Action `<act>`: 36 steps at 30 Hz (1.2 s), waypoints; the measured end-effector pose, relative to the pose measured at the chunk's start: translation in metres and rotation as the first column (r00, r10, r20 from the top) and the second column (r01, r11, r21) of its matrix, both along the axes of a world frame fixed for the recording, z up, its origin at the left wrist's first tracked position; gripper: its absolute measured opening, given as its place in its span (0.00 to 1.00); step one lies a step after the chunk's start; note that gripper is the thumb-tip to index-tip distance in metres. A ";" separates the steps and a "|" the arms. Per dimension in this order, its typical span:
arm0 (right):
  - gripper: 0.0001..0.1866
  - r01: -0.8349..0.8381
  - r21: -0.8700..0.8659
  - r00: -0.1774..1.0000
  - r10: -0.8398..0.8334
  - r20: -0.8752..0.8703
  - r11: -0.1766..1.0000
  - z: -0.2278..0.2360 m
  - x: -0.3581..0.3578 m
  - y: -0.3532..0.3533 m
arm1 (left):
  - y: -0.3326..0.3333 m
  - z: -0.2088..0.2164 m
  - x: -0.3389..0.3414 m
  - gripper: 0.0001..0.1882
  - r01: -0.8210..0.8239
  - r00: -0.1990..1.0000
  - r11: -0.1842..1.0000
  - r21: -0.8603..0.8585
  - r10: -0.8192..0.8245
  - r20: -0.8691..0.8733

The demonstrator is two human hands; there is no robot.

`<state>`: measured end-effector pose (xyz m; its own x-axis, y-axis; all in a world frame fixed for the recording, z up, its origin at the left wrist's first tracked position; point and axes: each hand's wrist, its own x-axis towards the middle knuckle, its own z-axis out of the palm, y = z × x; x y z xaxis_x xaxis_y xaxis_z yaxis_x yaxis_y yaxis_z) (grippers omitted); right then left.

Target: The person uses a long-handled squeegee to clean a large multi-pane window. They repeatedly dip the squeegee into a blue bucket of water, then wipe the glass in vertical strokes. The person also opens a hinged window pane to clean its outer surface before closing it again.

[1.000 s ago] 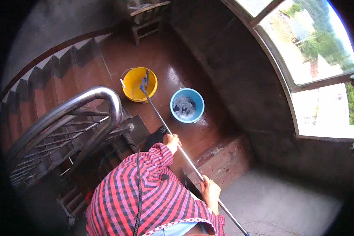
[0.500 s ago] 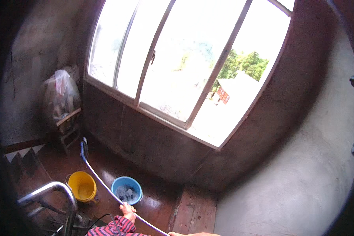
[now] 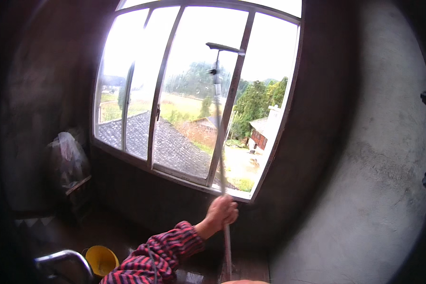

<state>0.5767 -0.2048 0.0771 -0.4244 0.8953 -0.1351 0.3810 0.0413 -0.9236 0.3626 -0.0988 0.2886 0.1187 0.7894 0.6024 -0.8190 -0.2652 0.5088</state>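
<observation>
A long-handled window squeegee (image 3: 225, 48) is raised in front of the window (image 3: 194, 90), its dark head up near the upper part of a middle pane. Whether the head touches the glass, I cannot tell. My left hand (image 3: 221, 211), in a red and dark striped sleeve, is closed around the pole (image 3: 222, 161) just below the sill. Only a sliver of my right hand (image 3: 245, 282) shows at the bottom edge, beside the lower end of the pole, with its fingers hidden.
A yellow bucket (image 3: 102, 261) stands on the floor at lower left, beside a curved metal rail (image 3: 64, 256). Further back, a plastic-covered bundle (image 3: 70, 158) rests on a wooden stand or chair. A bare grey wall (image 3: 364, 199) rises on the right.
The squeegee head has gone from the floor at the left up to the window. My left hand has risen, still on the pole. The blue bucket is no longer visible.
</observation>
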 end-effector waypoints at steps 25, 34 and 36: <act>0.27 0.368 0.408 0.793 -0.053 -0.607 0.835 0.228 -0.136 0.478 | 0.251 -0.016 -0.176 0.18 -0.396 0.519 0.861 0.319 0.497 -0.696; 0.29 0.285 0.537 0.705 0.207 -0.679 0.794 0.522 -0.236 0.690 | 0.142 -0.225 -0.298 0.08 -0.945 0.293 0.115 -0.305 0.710 -0.641; 0.30 0.316 0.562 0.701 0.211 -0.681 0.765 0.561 -0.248 0.707 | 0.133 -0.265 -0.295 0.08 -0.906 0.305 -0.014 -0.424 0.671 -0.675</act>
